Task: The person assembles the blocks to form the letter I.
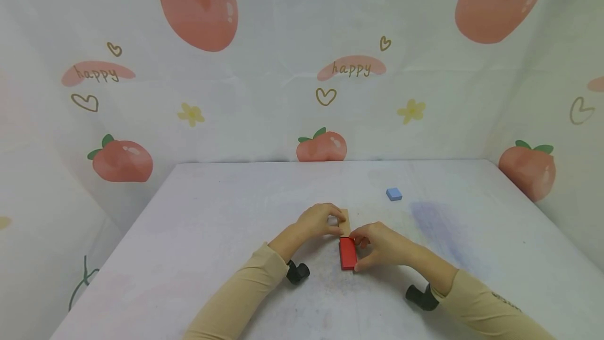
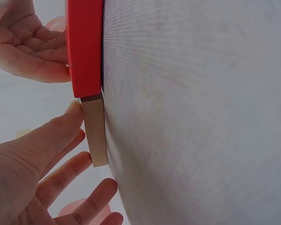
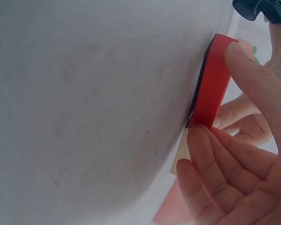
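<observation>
End to end on the white table lie a red rectangular block (image 1: 348, 254) and a light wooden block (image 1: 346, 220), the wooden one farther away. My left hand (image 1: 320, 220) holds the wooden block from its left side, thumb by the near end and a finger by the far end, as the left wrist view shows. From the right, my right hand (image 1: 384, 245) grips the red block lengthwise, its thumb at the near end and fingertips at the far end. A dark layer shows under the red block (image 3: 211, 82) in the right wrist view.
A small blue block (image 1: 394, 194) lies farther back on the table (image 1: 236, 198), to the right. Black wrist cameras (image 1: 298, 273) hang below both wrists. Behind the table stands a white curtain (image 1: 264, 104) printed with peaches and hearts.
</observation>
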The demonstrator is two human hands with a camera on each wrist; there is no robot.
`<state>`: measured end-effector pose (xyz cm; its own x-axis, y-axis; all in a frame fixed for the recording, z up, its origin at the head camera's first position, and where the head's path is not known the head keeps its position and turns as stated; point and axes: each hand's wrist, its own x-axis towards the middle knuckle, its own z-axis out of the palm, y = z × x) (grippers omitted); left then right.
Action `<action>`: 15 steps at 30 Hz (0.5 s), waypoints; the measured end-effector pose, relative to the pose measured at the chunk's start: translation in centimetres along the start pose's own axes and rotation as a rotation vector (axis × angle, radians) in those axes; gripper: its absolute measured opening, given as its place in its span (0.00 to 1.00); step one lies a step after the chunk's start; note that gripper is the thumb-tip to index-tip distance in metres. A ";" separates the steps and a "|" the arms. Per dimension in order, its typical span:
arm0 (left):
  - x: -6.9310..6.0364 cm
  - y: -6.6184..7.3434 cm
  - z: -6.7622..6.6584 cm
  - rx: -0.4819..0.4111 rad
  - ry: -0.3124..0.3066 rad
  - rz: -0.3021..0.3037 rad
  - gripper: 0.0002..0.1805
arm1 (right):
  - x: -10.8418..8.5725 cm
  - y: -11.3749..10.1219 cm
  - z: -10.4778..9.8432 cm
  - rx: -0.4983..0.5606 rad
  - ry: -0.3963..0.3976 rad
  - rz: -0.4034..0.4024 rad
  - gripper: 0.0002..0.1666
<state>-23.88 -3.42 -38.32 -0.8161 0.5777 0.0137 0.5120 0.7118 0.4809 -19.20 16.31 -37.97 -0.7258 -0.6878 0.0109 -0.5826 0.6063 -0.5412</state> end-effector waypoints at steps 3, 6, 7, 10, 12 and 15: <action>0.0 0.0 0.0 0.003 0.000 0.002 0.18 | 0.0 0.0 0.0 -0.003 0.002 -0.002 0.34; -0.1 0.0 0.1 0.005 0.000 0.003 0.18 | -0.1 -0.1 0.0 -0.007 0.005 -0.004 0.34; -0.1 0.0 0.1 0.004 0.000 0.003 0.18 | -0.1 -0.1 0.0 -0.007 0.006 -0.003 0.34; 0.0 0.0 0.1 0.004 -0.001 0.001 0.18 | 0.0 0.0 0.0 -0.006 0.005 0.000 0.34; 0.0 0.0 0.1 0.006 -0.002 0.000 0.18 | 0.0 0.0 0.0 -0.007 0.003 0.003 0.34; 0.1 0.0 0.0 0.017 -0.002 -0.001 0.18 | 0.0 0.0 0.0 -0.006 0.001 0.008 0.34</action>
<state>-23.93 -3.37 -38.36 -0.8162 0.5777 0.0114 0.5154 0.7190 0.4662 -19.21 16.30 -38.02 -0.7306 -0.6828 0.0077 -0.5792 0.6138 -0.5364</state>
